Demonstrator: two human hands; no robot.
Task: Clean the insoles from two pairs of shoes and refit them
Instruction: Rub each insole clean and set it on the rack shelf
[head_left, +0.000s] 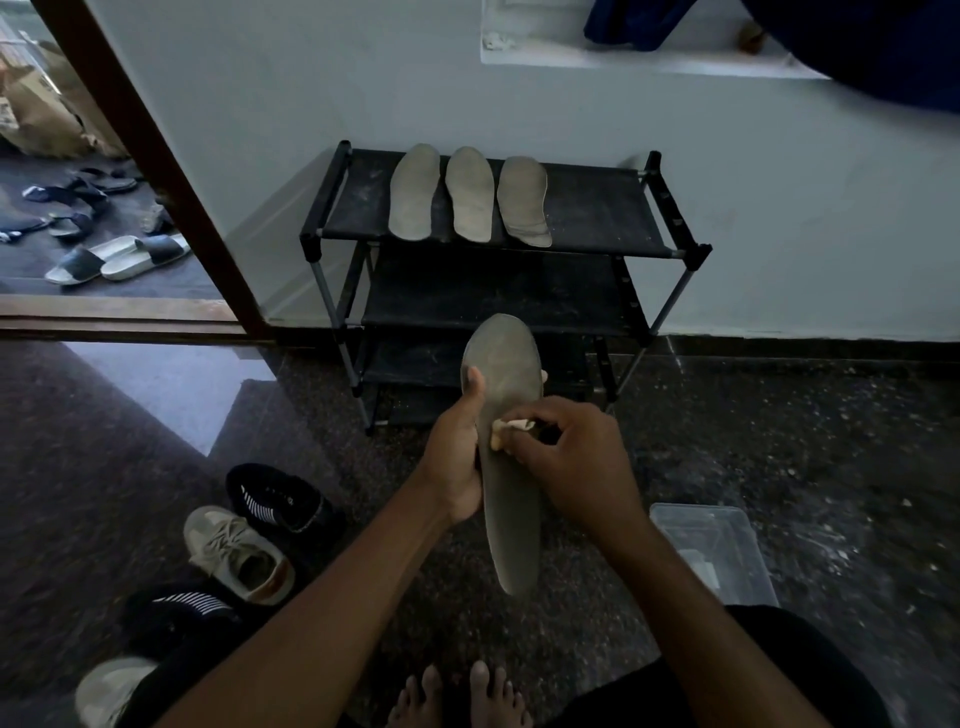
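A long grey insole (511, 514) is held upright in front of me. My left hand (454, 457) grips its left edge, thumb up along the side. My right hand (576, 457) presses a small pale cloth (506, 428) against the insole's face. Three more grey insoles (470, 195) lie side by side on the top shelf of a black shoe rack (592, 208). At lower left on the floor are two black striped shoes (278, 499) (182, 613) and two beige sneakers (239, 556) (111, 688).
A clear plastic tub (719, 551) stands on the dark speckled floor by my right forearm. My bare feet (460, 696) are at the bottom. A doorway at left opens onto scattered sandals (119, 257). A white wall backs the rack.
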